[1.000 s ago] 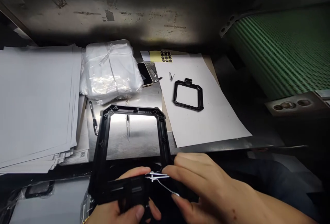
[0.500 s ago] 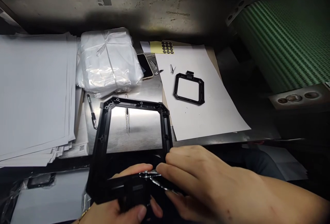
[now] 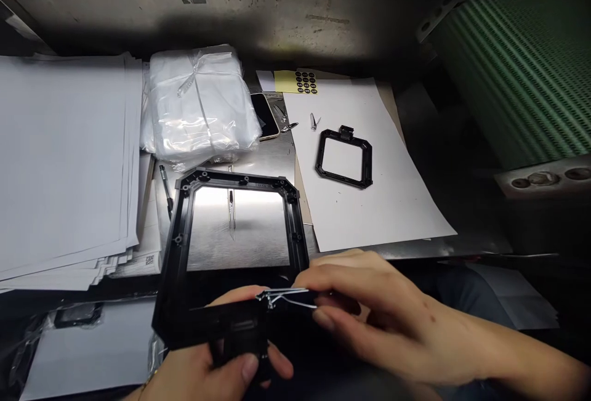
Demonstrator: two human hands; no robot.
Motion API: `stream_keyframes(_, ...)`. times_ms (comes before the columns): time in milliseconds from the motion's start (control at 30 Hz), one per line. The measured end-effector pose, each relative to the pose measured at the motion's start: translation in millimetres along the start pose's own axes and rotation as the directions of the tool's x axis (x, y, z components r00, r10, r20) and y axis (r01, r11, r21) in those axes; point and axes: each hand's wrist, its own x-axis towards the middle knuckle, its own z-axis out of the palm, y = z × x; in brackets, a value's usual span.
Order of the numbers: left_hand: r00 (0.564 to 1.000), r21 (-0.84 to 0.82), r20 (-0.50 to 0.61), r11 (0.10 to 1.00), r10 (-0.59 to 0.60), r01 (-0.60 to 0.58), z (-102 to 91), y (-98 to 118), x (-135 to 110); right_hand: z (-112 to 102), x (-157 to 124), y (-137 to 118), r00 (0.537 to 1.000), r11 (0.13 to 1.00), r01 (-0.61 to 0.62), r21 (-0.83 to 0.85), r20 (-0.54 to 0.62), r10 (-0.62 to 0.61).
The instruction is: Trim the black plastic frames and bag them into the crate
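Note:
My left hand (image 3: 217,367) grips the near edge of a large black plastic frame (image 3: 184,247), thumb on top, holding it tilted up over the metal bench. My right hand (image 3: 369,315) pinches a thin silver wire spring clip (image 3: 286,298) against the frame's near right corner. A smaller black frame (image 3: 344,157) lies flat on a white sheet (image 3: 383,204) further back to the right.
A stack of white paper (image 3: 64,161) fills the left. A bundle of clear plastic bags (image 3: 203,105) sits behind, beside a phone (image 3: 265,114), a yellow sticker sheet (image 3: 300,81), loose metal clips (image 3: 315,121) and a pen (image 3: 165,188). A green conveyor belt (image 3: 517,62) runs at right.
The view has shifted slightly. My right hand's fingers have drawn the wire clip along the frame's near edge, and the clip now lies flatter against the corner.

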Motion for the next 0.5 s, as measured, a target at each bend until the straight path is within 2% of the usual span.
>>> stream_keyframes(200,0.998,0.012,0.057,1.000,0.015,-0.016,2.1,4.7,0.3,9.0,-3.4,-3.6,0.995,0.955,0.095,-0.281,0.046,-0.086)
stream_keyframes(300,0.998,-0.014,0.052,1.000,0.024,-0.023,-0.4,2.5,0.1,15.4,-1.7,-4.3,0.995,0.926,0.094,-0.366,0.015,-0.095)
stream_keyframes(400,0.993,0.082,0.111,0.996,-0.028,0.019,-5.2,2.5,-0.4,13.3,1.9,-7.2,0.992,0.905,0.126,-0.408,0.036,-0.122)
stream_keyframes(500,0.991,0.222,0.118,0.975,-0.058,0.030,-7.6,5.1,-0.1,7.0,4.7,-11.3,0.988,0.890,0.152,-0.429,0.059,-0.141)
